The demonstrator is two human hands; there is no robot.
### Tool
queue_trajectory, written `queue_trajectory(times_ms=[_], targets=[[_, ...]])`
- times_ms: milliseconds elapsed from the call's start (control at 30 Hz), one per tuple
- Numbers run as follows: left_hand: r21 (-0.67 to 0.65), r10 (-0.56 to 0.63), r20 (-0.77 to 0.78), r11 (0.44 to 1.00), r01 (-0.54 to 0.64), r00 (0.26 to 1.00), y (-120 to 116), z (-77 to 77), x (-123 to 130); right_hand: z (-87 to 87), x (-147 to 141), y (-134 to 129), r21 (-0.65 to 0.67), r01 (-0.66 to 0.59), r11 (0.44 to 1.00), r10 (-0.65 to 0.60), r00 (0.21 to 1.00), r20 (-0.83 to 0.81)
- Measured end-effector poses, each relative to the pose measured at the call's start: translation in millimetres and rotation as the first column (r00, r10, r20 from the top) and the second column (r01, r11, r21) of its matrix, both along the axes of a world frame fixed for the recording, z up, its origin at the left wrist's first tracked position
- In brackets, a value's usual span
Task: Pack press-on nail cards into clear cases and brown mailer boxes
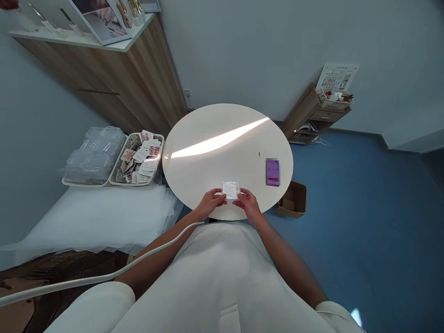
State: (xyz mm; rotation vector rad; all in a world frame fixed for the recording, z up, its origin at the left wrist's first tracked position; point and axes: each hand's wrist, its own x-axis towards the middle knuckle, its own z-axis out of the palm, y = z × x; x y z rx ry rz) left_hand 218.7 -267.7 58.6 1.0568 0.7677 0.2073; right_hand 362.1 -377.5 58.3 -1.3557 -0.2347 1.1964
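A small, clear, rectangular plastic case point(231, 189) is held broad face up between left hand point(211, 201) and right hand point(247, 202), over the near side of the white tabletop point(222, 121).

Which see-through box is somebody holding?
The see-through box between the left hand and right hand, over the round table. The other boxes are piled left of the card basket.

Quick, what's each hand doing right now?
Left hand: closed on the left side of a small clear case, thumb in front.
Right hand: closed on the right side of that same case.
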Motion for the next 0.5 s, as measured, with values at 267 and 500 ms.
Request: queue_trajectory(times_ms=[267,500], targets=[[0.162,-0.165,-0.167,0.968,0.192,0.972,-7.2,1.5,15.3,3.7,15.2,-3.4,0.023,0.079,0.997,-0.081,0.992,0.096],[0.256,-0.207,-0.135,0.937,0.236,0.969,-13.3,-5.8,31.6,-6.5,26.9,-7.7,0.001,0.055,0.998,-0.055,0.997,0.063]])
